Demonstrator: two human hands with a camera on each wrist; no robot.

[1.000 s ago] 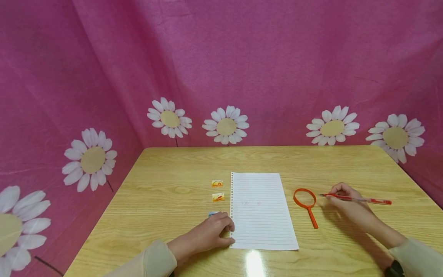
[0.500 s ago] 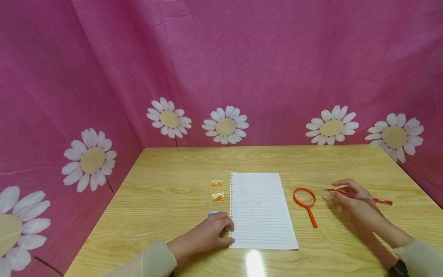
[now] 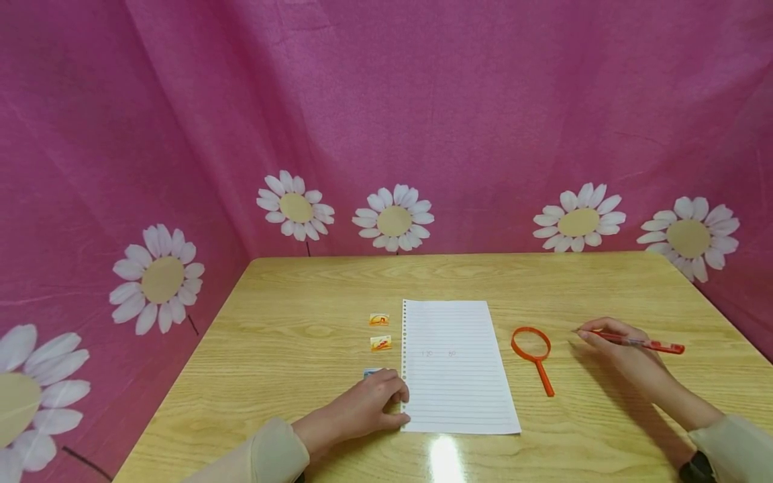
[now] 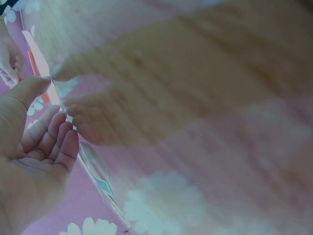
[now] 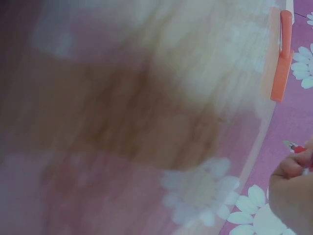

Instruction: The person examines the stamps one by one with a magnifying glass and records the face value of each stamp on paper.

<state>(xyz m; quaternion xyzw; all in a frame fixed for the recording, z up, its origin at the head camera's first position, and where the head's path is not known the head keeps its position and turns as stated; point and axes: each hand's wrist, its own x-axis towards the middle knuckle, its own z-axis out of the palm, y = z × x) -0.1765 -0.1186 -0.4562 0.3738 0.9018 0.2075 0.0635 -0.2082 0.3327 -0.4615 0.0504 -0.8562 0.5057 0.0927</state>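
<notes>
My right hand (image 3: 628, 355) holds a red pen (image 3: 658, 346) above the table, right of an orange magnifying glass (image 3: 545, 379). The pen's tip points left, and in the right wrist view its red front end (image 5: 297, 148) pokes out from the fingers. A sheet of lined paper (image 3: 459, 396) with punched holes lies in the middle, bearing two faint handwritten numbers. My left hand (image 3: 365, 406) rests at the sheet's lower left edge with bent, relaxed fingers, also visible in the left wrist view. A small blue card (image 3: 371, 372) is partly hidden behind it.
Two small yellow-orange cards (image 3: 381, 344), like stamps, lie in a column left of the sheet. The wooden table (image 3: 302, 302) ends at a pink curtain (image 3: 483, 134) printed with white daisies. Light glares on the tabletop near the front.
My right hand has shifted slightly right with the pen. Its index finger lifted off the pen half a second ago and is back against it. My left hand and the paper have stayed put.
</notes>
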